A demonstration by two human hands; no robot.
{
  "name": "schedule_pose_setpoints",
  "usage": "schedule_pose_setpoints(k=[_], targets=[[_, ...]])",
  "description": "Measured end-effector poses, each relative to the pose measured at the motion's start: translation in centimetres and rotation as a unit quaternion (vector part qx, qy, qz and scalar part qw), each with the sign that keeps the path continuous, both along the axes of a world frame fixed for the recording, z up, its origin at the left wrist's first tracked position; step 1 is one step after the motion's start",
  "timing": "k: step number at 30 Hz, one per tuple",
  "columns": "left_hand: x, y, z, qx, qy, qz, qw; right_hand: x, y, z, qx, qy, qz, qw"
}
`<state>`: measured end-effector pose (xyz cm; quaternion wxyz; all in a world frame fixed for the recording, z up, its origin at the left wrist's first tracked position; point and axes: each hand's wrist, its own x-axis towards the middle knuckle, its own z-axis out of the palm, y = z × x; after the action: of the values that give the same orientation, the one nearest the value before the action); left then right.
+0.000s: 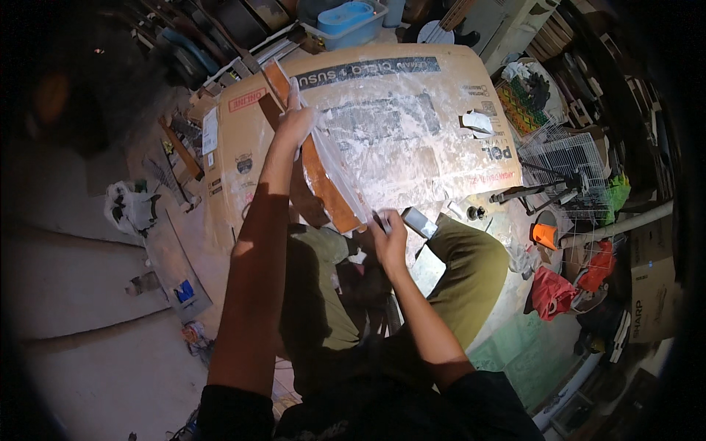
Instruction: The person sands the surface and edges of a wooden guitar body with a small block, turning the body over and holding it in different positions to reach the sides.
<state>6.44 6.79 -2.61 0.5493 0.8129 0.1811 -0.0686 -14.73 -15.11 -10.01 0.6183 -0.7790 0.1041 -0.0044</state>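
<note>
A long orange-brown wooden piece [323, 187], with a pale strip along its right side, slants over the dusty cardboard sheet [448, 81]. My left hand [294, 119] is closed round its upper part. My right hand [390, 234] is closed at the lower right end, holding a small dark tool against the pale edge; the tool is mostly hidden by my fingers. A grey rectangular block [418, 223] lies just right of that hand. A crumpled white scrap [478, 123] rests on the cardboard's right part.
My green-trousered knee [471, 264] is below the cardboard. At right stand a wire cage [581, 158], an orange container [544, 234] and red bags [551, 290]. A blue tub [342, 18] is at the back; a white plastic bag [125, 206] lies left.
</note>
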Motion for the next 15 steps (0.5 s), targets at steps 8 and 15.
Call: schedule_pose_setpoints(k=[8,15], targets=[[0.5,0.2,-0.1,-0.011,-0.031,0.01,0.999,0.1,-0.1,-1.2,-0.004,-0.007,-0.009,1.0],[0.2,0.0,-1.1,-0.026,-0.045,-0.002,0.999,1.0,-0.1,-0.7,-0.006,-0.019,-0.008,1.0]])
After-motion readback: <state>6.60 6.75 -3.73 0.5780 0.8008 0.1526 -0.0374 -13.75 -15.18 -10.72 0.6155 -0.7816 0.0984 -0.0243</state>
